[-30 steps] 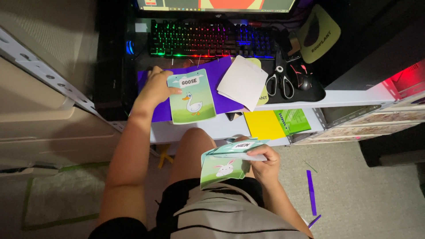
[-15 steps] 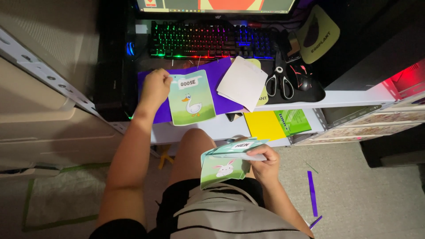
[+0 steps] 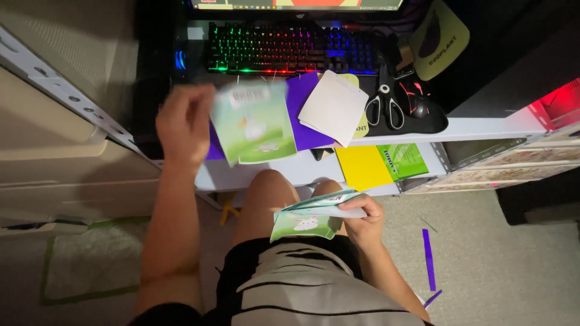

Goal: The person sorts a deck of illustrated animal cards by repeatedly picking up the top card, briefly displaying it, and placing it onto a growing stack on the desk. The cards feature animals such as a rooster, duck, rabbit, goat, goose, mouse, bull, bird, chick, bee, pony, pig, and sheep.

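Observation:
My left hand [image 3: 184, 124] is lifted above the desk edge and grips a green picture card [image 3: 251, 124] with a white bird on it; both are motion-blurred. The card hangs over a purple paper sheet [image 3: 305, 108] on the desk. My right hand [image 3: 362, 220] sits low over my lap, shut on a fanned stack of green animal cards [image 3: 308, 217], the front one showing a white animal.
A backlit rainbow keyboard [image 3: 290, 51] lies at the back. White paper [image 3: 333, 107], scissors [image 3: 385, 99] and a black mouse [image 3: 417, 99] lie on the desk. Yellow paper [image 3: 362, 166] and a green card [image 3: 402, 160] rest on a lower shelf. Purple strips [image 3: 428, 259] lie on the floor.
My left hand has lifted the bird card off the purple sheet and swung it toward me and to the left. The right hand with its stack has stayed still.

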